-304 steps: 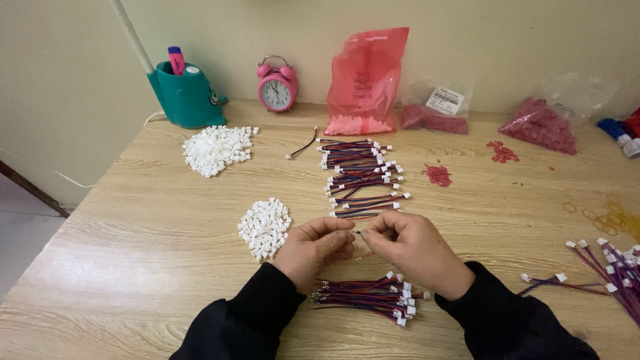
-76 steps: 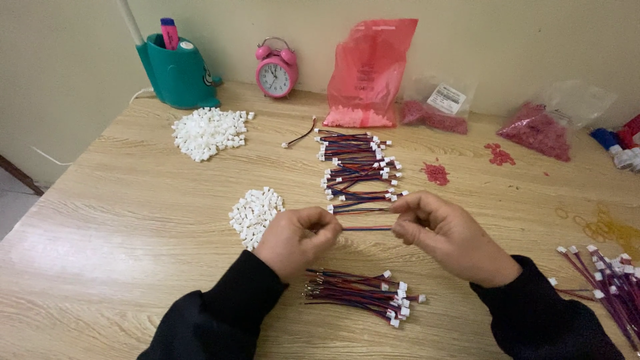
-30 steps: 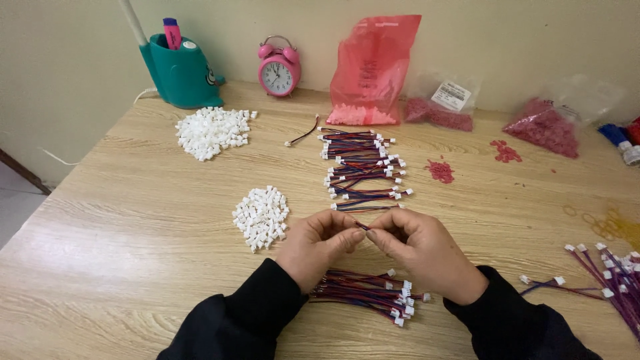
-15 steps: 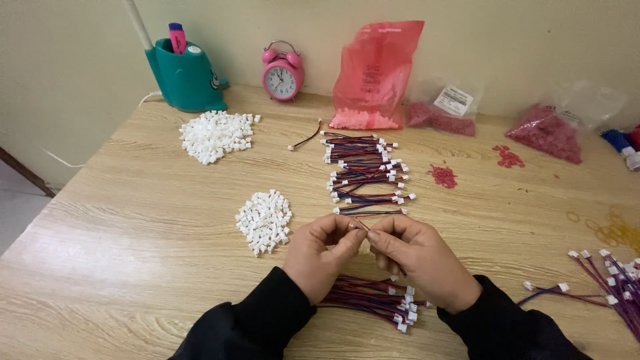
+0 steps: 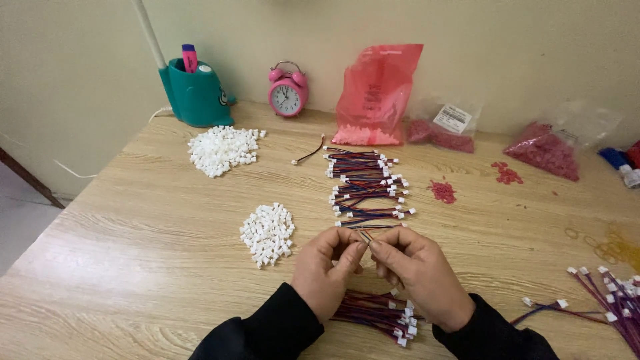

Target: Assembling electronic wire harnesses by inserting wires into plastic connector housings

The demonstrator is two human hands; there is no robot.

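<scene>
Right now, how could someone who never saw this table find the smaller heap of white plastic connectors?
Start from the wooden table and find the person's left hand near its front edge. Just to the left of that hand lies the smaller heap of white plastic connectors. The larger white heap lies farther back, near the teal pen holder.

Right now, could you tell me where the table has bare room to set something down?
Bare wood runs along the table's left edge, left of the two white connector piles, and on the right between the red bits and the rubber bands. The centre is crowded: wire bundles, left hand, right hand.
</scene>
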